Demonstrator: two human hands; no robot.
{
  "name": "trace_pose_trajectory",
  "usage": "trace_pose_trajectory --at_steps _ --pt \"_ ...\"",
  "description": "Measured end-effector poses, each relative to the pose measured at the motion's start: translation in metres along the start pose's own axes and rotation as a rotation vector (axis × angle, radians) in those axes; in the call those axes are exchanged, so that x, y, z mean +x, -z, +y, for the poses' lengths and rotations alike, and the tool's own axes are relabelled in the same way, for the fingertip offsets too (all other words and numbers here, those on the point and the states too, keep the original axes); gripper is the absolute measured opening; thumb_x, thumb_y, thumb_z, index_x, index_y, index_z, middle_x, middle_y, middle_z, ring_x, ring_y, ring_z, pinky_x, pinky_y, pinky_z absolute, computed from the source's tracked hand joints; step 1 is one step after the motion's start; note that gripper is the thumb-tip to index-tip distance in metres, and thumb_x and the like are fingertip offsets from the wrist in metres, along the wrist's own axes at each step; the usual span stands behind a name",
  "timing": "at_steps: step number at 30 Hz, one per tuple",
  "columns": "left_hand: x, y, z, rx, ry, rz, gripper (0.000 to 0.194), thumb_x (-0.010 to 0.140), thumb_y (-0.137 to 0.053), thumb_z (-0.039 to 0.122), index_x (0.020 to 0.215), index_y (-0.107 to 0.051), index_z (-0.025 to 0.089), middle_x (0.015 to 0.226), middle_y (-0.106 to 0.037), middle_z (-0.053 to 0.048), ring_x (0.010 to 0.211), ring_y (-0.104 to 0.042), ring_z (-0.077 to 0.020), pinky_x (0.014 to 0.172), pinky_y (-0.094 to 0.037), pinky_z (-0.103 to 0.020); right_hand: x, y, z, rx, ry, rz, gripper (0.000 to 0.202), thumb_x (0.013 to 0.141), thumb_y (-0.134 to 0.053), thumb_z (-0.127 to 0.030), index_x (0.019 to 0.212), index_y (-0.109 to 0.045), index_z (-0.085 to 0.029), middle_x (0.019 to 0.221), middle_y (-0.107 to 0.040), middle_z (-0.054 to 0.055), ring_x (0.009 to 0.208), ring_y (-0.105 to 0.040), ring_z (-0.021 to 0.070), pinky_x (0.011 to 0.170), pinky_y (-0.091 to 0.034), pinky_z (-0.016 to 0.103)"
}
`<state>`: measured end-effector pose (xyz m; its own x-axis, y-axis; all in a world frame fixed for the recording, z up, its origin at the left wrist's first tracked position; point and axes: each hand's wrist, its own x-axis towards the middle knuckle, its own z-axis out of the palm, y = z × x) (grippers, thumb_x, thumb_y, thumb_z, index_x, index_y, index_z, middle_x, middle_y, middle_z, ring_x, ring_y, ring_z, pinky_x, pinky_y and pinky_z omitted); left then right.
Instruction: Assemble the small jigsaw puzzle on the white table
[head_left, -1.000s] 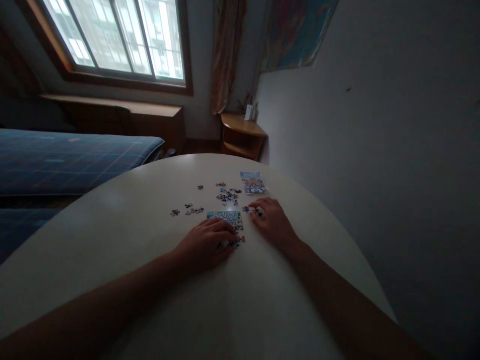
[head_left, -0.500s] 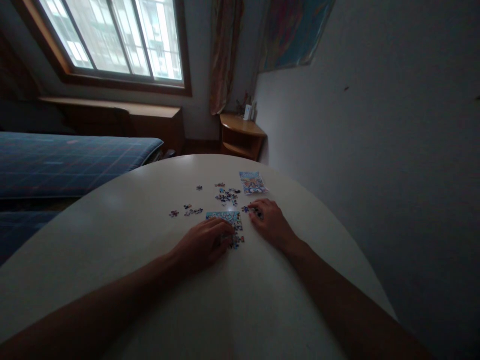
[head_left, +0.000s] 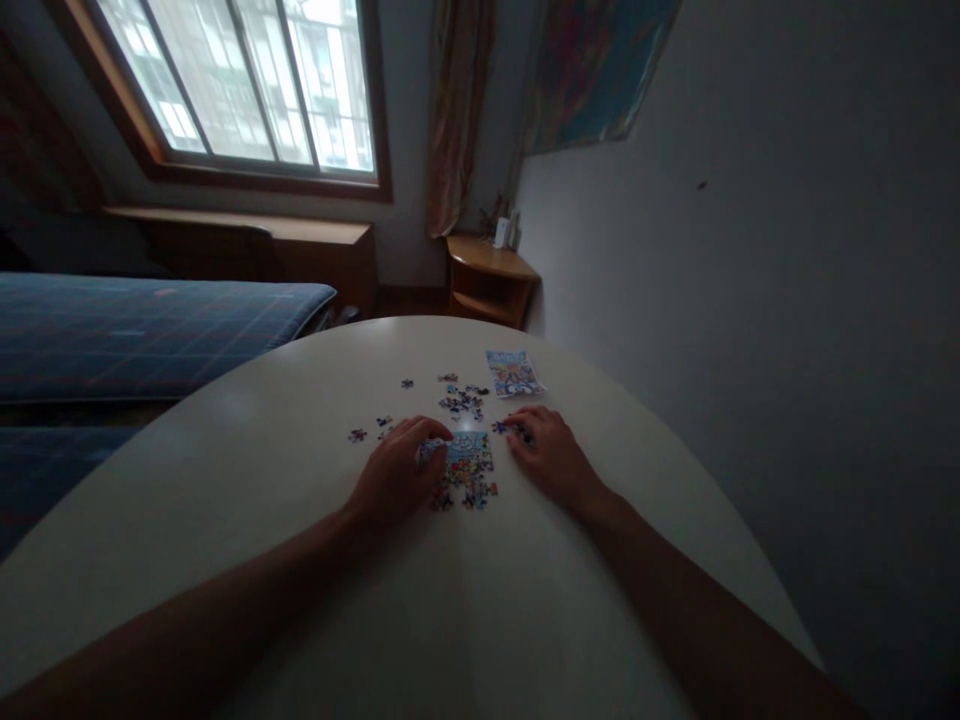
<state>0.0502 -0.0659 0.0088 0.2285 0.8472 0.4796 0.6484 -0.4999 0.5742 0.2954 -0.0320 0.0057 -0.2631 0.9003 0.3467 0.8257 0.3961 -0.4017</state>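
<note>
A partly joined jigsaw puzzle [head_left: 469,465] lies on the white round table [head_left: 300,560], light blue at its far edge. My left hand [head_left: 403,465] rests at the puzzle's left edge, thumb and forefinger apart, nothing visible between them. On the right, my right hand [head_left: 546,450] touches down beside a few small pieces [head_left: 499,427], its fingers bent and apart; part of these pieces is hidden under it. Beyond the puzzle is a cluster of loose pieces [head_left: 461,401]. A printed picture sheet [head_left: 514,373] lies past my right hand.
More loose pieces [head_left: 358,436] lie to the left, some partly behind my left hand. A single piece [head_left: 407,384] sits farther back. Past the table are a mattress [head_left: 150,335], a corner shelf [head_left: 491,258] and a wall at the right.
My left hand has moved left off the puzzle, uncovering more of its middle and lower part. My right hand stays by the small pieces. The whole view has shifted slightly.
</note>
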Motion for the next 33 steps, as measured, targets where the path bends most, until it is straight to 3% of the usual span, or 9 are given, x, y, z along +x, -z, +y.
trace_pose_trajectory --at_steps 5,9,13,20,26,33 --pt "0.01 0.0 -0.006 0.09 0.099 -0.026 0.022 0.086 -0.055 0.018 0.106 -0.063 0.02 0.107 -0.067 -0.008 0.104 -0.062 -0.0252 0.094 -0.049 -0.043 0.0 -0.001 0.0 0.014 -0.01 -0.006 0.023 0.09 -0.056 -0.024 0.108 -0.07 -0.019 0.115 -0.065 0.01 0.109 -0.056 0.0255 0.1 -0.042 0.041" --pt "0.032 0.002 -0.021 0.215 0.157 -0.082 0.026 0.09 -0.053 0.023 0.114 -0.064 0.018 0.111 -0.067 -0.01 0.103 -0.064 -0.0241 0.092 -0.052 -0.039 0.001 -0.001 -0.001 0.015 -0.009 -0.009 0.024 0.09 -0.056 -0.024 0.109 -0.07 -0.02 0.115 -0.065 0.009 0.109 -0.056 0.0253 0.1 -0.042 0.041" --pt "0.066 0.003 -0.04 0.295 0.109 -0.121 0.032 0.092 -0.049 0.018 0.12 -0.063 0.016 0.126 -0.064 -0.012 0.119 -0.056 -0.0282 0.104 -0.045 -0.045 0.002 -0.002 0.0 -0.002 -0.001 -0.008 0.023 0.09 -0.056 -0.023 0.108 -0.07 -0.019 0.114 -0.065 0.01 0.107 -0.056 0.0246 0.099 -0.042 0.041" --pt "0.11 -0.007 -0.059 0.368 -0.047 -0.29 0.04 0.097 -0.042 0.018 0.133 -0.06 0.021 0.137 -0.061 -0.006 0.126 -0.054 -0.0231 0.108 -0.042 -0.038 0.001 -0.003 0.0 0.014 0.0 0.003 0.022 0.09 -0.057 -0.023 0.108 -0.07 -0.02 0.114 -0.065 0.009 0.108 -0.055 0.0242 0.101 -0.04 0.04" --pt "0.12 -0.012 -0.064 0.396 -0.109 -0.385 0.033 0.095 -0.047 0.018 0.115 -0.072 0.024 0.129 -0.066 -0.006 0.12 -0.059 -0.024 0.104 -0.045 -0.036 0.002 0.0 -0.004 0.017 -0.01 -0.008 0.022 0.09 -0.058 -0.023 0.107 -0.071 -0.019 0.113 -0.066 0.009 0.108 -0.056 0.0238 0.101 -0.041 0.039" --pt "0.113 0.01 -0.069 0.373 -0.026 -0.409 0.026 0.09 -0.054 0.023 0.104 -0.076 0.02 0.105 -0.074 -0.009 0.095 -0.068 -0.0225 0.09 -0.05 -0.033 0.002 -0.002 0.001 0.004 -0.006 -0.01 0.022 0.09 -0.057 -0.023 0.108 -0.071 -0.02 0.115 -0.065 0.009 0.107 -0.056 0.0241 0.1 -0.041 0.04"
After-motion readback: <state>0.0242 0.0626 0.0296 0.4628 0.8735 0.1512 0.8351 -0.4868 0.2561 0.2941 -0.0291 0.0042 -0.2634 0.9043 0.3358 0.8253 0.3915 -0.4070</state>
